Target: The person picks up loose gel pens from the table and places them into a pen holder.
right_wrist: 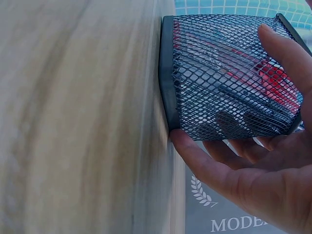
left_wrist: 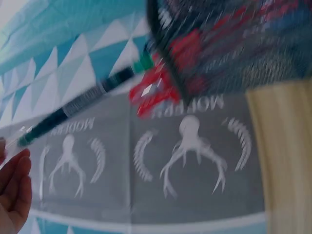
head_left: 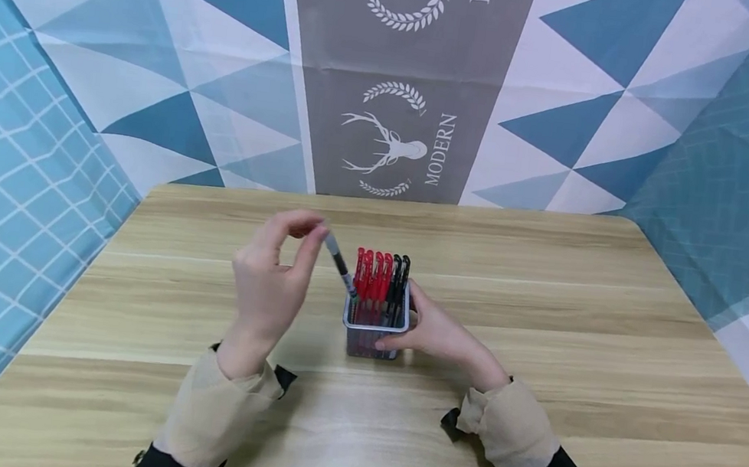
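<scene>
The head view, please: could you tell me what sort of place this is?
Probably a staged desk set-up, not a lived-in room: a bare wooden table, printed cloth backdrops hung on three sides, and one mesh pen holder with red and black pens.

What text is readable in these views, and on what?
"MODERN": grey backdrop banner, beside the deer emblem in the head view.
"MO", cut off at the frame's top edge: same banner.
"MODE", cut off: banner in the right wrist view.
Print on pens inside the mesh pen holder: too small to read.

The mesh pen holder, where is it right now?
In the head view, the mesh pen holder stands mid-table, held by the right hand, just right of the left hand pinching a pen.
</scene>
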`<state>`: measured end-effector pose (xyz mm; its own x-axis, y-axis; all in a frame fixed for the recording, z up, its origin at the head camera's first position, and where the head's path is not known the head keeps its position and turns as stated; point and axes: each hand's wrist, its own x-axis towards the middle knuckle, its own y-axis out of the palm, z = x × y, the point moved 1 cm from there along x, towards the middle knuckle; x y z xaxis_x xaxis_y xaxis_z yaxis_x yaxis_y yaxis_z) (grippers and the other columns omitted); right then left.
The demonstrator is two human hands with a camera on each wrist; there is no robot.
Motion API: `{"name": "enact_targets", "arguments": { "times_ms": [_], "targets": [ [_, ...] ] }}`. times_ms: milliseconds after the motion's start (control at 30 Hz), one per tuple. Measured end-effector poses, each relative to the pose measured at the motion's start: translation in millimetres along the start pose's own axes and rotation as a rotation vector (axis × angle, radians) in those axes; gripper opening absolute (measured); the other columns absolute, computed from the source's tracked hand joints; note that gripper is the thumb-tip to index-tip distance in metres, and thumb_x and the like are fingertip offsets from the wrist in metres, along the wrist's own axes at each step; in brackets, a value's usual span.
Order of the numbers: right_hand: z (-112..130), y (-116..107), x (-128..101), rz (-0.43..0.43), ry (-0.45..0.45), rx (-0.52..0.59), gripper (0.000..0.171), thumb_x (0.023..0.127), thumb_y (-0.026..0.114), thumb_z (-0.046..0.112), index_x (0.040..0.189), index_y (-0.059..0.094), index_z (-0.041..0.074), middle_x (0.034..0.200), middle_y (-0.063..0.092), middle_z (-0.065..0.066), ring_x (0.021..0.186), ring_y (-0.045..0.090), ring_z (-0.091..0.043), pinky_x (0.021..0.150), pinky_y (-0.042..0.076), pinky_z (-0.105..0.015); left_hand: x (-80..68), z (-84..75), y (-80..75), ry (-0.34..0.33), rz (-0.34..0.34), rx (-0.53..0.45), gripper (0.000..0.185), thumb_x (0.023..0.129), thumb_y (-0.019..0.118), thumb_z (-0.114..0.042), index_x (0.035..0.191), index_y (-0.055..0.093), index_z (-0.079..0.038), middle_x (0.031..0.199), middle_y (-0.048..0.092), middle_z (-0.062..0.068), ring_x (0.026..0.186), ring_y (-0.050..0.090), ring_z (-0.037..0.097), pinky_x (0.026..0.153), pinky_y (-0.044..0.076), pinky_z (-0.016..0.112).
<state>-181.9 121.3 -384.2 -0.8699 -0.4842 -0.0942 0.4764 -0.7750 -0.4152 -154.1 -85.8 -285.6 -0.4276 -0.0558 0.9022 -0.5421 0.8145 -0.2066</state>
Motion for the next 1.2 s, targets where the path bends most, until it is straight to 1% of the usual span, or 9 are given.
{"name": "enact_targets", "arguments": {
  "times_ms": [67,133,433,600,800,900,1033,1133,1200],
  "targets": [
    [-0.4,0.0,-0.1,0.004,0.002,-0.007,0.102,0.060,0.084,0.020,0.142,0.022,0.030,0.128,0.051,0.000,0.126,0.039,-0.023,0.108,0.021,-0.049,-3.9,-0.8,7.3,0.020,0.010,-0.011,0.013,0.081,0.066,-0.007,0.090,0.063,0.002,0.081,0.068,0.011,0.072,0.063,0.020,0.070,0.050,0.024],
    [-0.2,-0.1,0.2,0.007,-0.001,-0.005,0.102,0.060,0.084,0.021,0.141,0.023,0.029,0.128,0.051,0.000,0.125,0.040,-0.023,0.108,0.021,-0.050,-7.2,-1.6,13.1,0.028,0.036,-0.014,0.012,0.081,0.066,-0.008,0.090,0.064,0.001,0.081,0.068,0.011,0.072,0.062,0.020,0.070,0.050,0.027],
    [2.4,-1.7,0.7,0.020,-0.055,0.009,0.096,0.062,0.083,0.017,0.139,0.026,0.028,0.123,0.054,0.000,0.118,0.047,-0.019,0.107,0.026,-0.046,-17.8,0.0,30.0,0.044,0.236,0.058,0.012,0.082,0.066,-0.012,0.091,0.066,-0.004,0.082,0.069,0.007,0.073,0.060,0.017,0.070,0.046,0.031],
    [1.3,-1.7,0.1,0.029,-0.062,0.018,0.095,0.063,0.083,0.019,0.138,0.026,0.030,0.121,0.056,0.001,0.114,0.050,-0.018,0.104,0.029,-0.044,-23.3,3.9,37.0,0.032,0.307,0.095,0.011,0.083,0.065,-0.014,0.090,0.067,-0.006,0.082,0.069,0.004,0.074,0.060,0.015,0.071,0.044,0.030],
    [0.0,-1.4,0.0,0.037,-0.060,0.036,0.096,0.064,0.082,0.018,0.140,0.024,0.030,0.122,0.054,0.000,0.114,0.049,-0.018,0.104,0.029,-0.044,-29.1,9.0,43.3,0.023,0.347,0.140,0.011,0.081,0.067,-0.013,0.090,0.068,-0.008,0.082,0.070,0.002,0.071,0.058,0.016,0.072,0.042,0.032],
    [-0.1,-1.4,0.1,0.038,-0.059,0.038,0.097,0.064,0.082,0.018,0.140,0.023,0.030,0.123,0.054,0.000,0.115,0.049,-0.018,0.104,0.029,-0.044,-31.3,11.1,45.0,0.014,0.353,0.165,0.011,0.081,0.068,-0.014,0.090,0.068,-0.009,0.083,0.070,0.002,0.072,0.059,0.017,0.078,0.040,0.035],
    [-0.5,-1.4,0.4,0.036,-0.049,0.036,0.098,0.064,0.082,0.018,0.140,0.023,0.030,0.123,0.054,0.000,0.115,0.048,-0.018,0.105,0.028,-0.044,-33.6,12.9,46.9,0.022,0.357,0.216,0.011,0.081,0.068,-0.016,0.090,0.068,-0.010,0.082,0.070,0.001,0.073,0.058,0.017,0.084,0.036,0.039],
    [-0.3,-1.5,0.4,0.033,-0.035,0.036,0.099,0.063,0.082,0.018,0.141,0.022,0.030,0.124,0.053,0.000,0.116,0.048,-0.019,0.105,0.027,-0.045,-35.4,13.4,48.5,0.033,0.363,0.253,0.012,0.080,0.069,-0.017,0.091,0.068,-0.012,0.085,0.070,0.000,0.077,0.058,0.017,0.085,0.033,0.041],
    [-0.1,-1.4,0.4,0.032,-0.030,0.034,0.099,0.063,0.082,0.018,0.141,0.023,0.030,0.124,0.053,0.000,0.116,0.048,-0.019,0.106,0.027,-0.045,-36.4,13.6,49.3,0.029,0.366,0.265,0.012,0.080,0.069,-0.018,0.091,0.068,-0.012,0.089,0.069,0.001,0.082,0.058,0.018,0.084,0.032,0.040]
  ]
}}
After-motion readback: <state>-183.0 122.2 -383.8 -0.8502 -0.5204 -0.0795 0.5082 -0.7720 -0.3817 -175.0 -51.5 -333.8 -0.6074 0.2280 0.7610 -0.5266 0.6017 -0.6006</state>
